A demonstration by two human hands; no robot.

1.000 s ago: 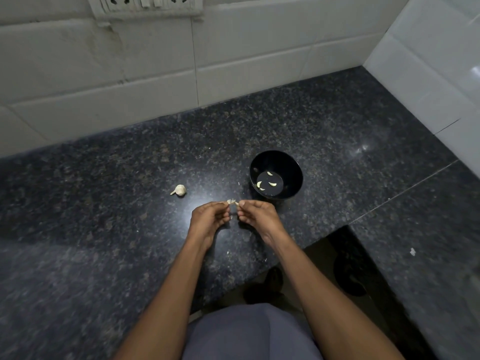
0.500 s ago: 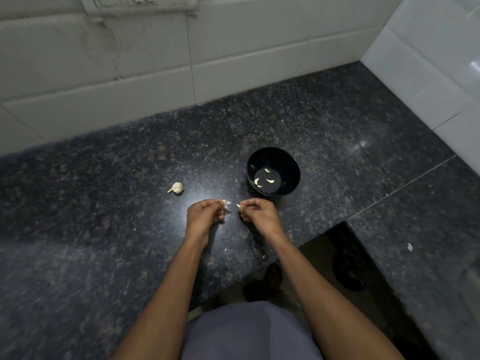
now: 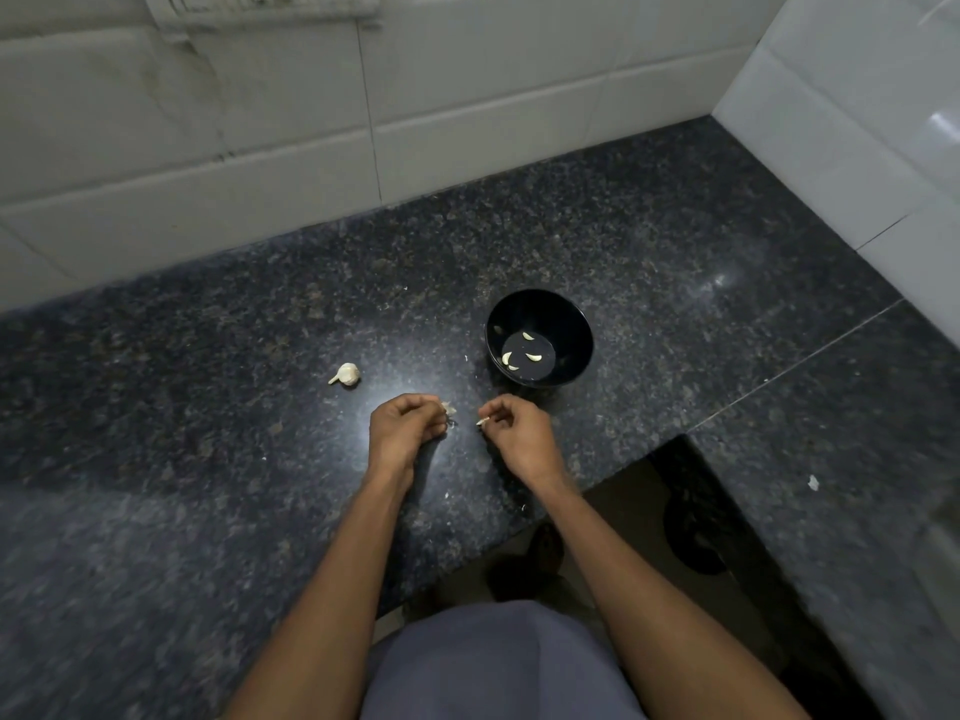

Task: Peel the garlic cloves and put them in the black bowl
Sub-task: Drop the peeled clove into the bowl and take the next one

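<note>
Since a moment ago my two hands are drawing apart, and a gap is now showing between them where they were nearly touching. My left hand [image 3: 407,427] is curling its fingers round a scrap of garlic [image 3: 450,408], most likely papery skin, which is peeking out at the thumb side; that grip is closed tight. My right hand [image 3: 515,433] is pinching a small pale clove piece [image 3: 482,421] between thumb and fingertip, the other fingers folding in loosely. Both hands are hovering low over the dark speckled counter [image 3: 208,433], and I cannot tell whether they are touching it. At about one o'clock from my right hand, just beyond it, the black bowl [image 3: 571,324] is sitting upright with four peeled cloves [image 3: 532,357] lying on its bottom. Out at ten o'clock from my left hand, well apart from it, the rest of the garlic bulb [image 3: 346,374] is lying on the counter.
</note>
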